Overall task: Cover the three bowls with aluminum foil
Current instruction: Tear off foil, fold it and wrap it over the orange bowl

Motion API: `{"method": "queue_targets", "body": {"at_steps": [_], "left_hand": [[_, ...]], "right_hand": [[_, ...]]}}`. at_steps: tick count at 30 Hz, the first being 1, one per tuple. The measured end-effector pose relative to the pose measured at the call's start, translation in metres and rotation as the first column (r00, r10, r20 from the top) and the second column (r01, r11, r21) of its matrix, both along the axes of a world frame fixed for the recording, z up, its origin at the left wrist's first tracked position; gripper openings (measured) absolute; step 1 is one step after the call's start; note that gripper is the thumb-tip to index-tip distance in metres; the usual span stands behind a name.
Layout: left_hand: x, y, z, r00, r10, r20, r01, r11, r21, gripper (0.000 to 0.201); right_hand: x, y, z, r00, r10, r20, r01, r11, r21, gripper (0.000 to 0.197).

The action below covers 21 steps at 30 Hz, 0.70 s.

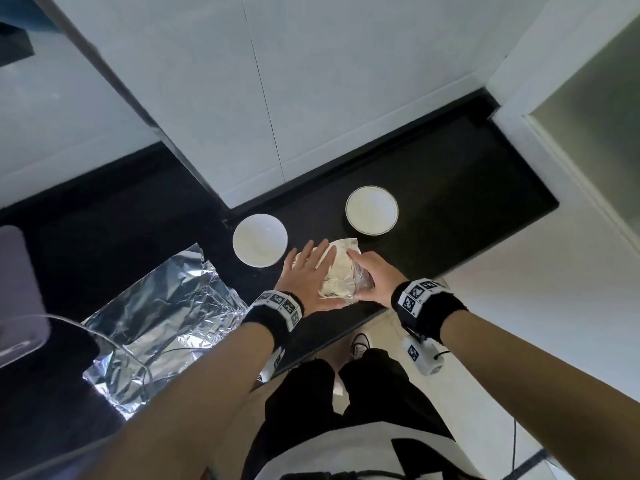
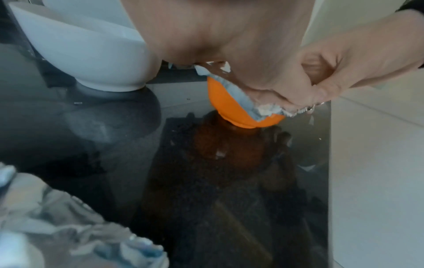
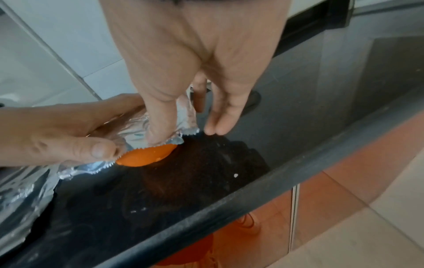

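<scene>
An orange bowl (image 3: 146, 156) stands near the counter's front edge under a crumpled foil sheet (image 1: 337, 268). My left hand (image 1: 304, 271) lies flat on top of the foil with straight fingers, and its thumb (image 3: 98, 150) presses the foil's toothed edge against the bowl's rim. My right hand (image 1: 367, 275) clasps the bowl's right side. Its thumb (image 3: 160, 130) pushes the foil down over the rim while its fingers (image 3: 218, 117) reach down the far side. Two white bowls stand uncovered, one (image 1: 259, 240) just left of my hands and one (image 1: 371, 210) behind them.
Loose crinkled foil sheets (image 1: 162, 313) lie on the black counter (image 1: 467, 202) to the left. A grey device (image 1: 20, 292) with a cable sits at the far left. White cabinet doors (image 1: 277, 98) rise behind the counter. The counter's front edge (image 3: 252, 190) runs close to the orange bowl.
</scene>
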<state>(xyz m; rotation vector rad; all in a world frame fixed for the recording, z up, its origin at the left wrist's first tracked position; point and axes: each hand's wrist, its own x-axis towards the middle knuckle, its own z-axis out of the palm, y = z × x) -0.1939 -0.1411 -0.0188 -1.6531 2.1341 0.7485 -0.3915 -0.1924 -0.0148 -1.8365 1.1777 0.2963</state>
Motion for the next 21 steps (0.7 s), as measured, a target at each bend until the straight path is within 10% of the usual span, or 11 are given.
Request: {"method": "queue_targets", "body": {"at_steps": [3,9,21], "left_hand": [[0.004,-0.001,-0.002,1.000,0.000,0.028,0.001,1.000,-0.009,0.109],[0.002,-0.005,0.000,0.999,-0.017,0.050,0.016,1.000,0.004,0.116],[-0.015,0.004,0.005,0.999,0.050,0.019,-0.049,0.997,-0.057,0.129]], "right_hand": [[0.011,-0.003,0.011,0.945,0.197,-0.261,-0.269,0.922,-0.279,0.103],[0.041,-0.005,0.017,0.876,0.397,-0.272,-0.476,0.802,-0.361,0.125],[0.047,0.010,0.009,0.905,0.285,-0.316,-0.377,0.882,-0.283,0.140]]}}
